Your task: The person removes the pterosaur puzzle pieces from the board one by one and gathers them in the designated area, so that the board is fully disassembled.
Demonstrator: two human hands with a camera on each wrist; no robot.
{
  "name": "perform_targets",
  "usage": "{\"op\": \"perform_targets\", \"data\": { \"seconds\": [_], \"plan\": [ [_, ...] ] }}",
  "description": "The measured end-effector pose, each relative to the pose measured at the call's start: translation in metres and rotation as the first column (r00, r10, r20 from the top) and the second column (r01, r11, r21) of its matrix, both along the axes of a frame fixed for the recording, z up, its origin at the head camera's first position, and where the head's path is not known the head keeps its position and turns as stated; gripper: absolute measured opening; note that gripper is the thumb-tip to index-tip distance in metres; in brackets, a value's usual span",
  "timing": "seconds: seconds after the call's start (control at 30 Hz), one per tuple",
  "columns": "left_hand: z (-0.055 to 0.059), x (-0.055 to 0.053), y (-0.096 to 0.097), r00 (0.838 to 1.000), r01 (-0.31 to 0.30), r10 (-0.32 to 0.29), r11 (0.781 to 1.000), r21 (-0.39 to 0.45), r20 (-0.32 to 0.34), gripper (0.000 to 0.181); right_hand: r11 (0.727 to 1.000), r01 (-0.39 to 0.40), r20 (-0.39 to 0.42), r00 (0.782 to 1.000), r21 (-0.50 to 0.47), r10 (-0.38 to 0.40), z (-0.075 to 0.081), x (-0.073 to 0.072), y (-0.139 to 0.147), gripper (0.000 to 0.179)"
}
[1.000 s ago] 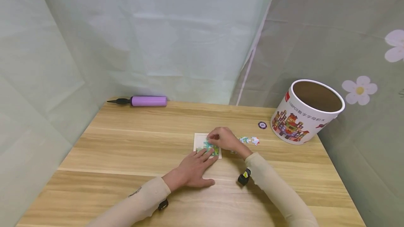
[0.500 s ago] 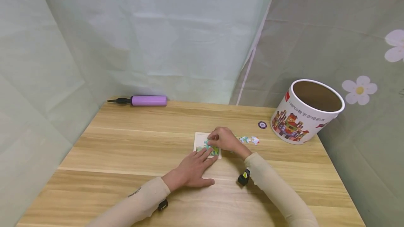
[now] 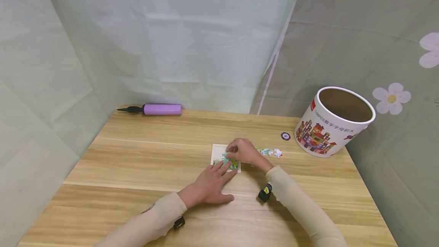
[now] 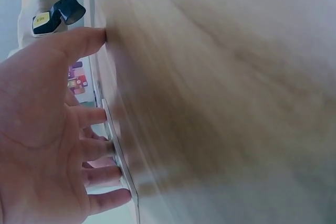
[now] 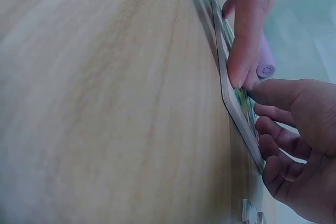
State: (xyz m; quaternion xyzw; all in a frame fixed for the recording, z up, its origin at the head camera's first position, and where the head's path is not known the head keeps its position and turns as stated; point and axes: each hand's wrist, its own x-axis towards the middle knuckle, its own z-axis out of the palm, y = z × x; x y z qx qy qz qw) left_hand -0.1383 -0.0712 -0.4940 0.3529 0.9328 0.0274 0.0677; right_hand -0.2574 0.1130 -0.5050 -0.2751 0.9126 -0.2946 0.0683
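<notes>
A small jigsaw board (image 3: 218, 148) with a pale frame lies mid-table, partly filled with green and blue puzzle pieces (image 3: 234, 164). My left hand (image 3: 210, 186) lies across its near edge, fingers spread and straight, fingertips on the pieces. At the board's right side, my right hand (image 3: 242, 151) pinches a blue-green puzzle piece (image 3: 226, 156) with thumb and forefinger, low over the board. Its fingers hide part of the picture. In the right wrist view, the thumb and curled fingers of the right hand (image 5: 310, 135) meet the board's edge (image 5: 239, 111), close to the left fingers.
Loose puzzle pieces (image 3: 271, 152) lie right of the board, some partly behind the right wrist. Beyond them are a dark round chip (image 3: 285, 136) and a large white bucket (image 3: 319, 132). A purple hand pump (image 3: 162, 109) lies along the back edge by the curtain.
</notes>
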Motion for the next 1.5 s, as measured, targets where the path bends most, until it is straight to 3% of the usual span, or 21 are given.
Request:
{"op": "perform_targets", "data": {
  "seconds": [0.5, 1.03, 1.5],
  "plan": [
    [-0.0058, -0.0044, 0.0086, 0.998, -0.024, 0.022, 0.999, -0.038, -0.051, 0.090, 1.000, 0.008, -0.010, 1.000, -0.001, -0.008, -0.0034, -0.0017, -0.0009, 0.014],
    [-0.0050, -0.0074, 0.0097, 0.999, -0.044, 0.044, 0.999, -0.009, -0.005, 0.091, 0.999, 0.015, 0.046, 0.999, -0.041, -0.013, -0.0020, -0.0003, -0.0026, 0.009],
    [0.0005, -0.0032, 0.0024, 0.999, -0.017, 0.014, 0.998, 0.058, 0.050, 0.084, 0.979, 0.045, 0.069, 0.997, -0.197, -0.032, 0.0010, 0.0053, 0.0020, 0.007]
  ]
}}
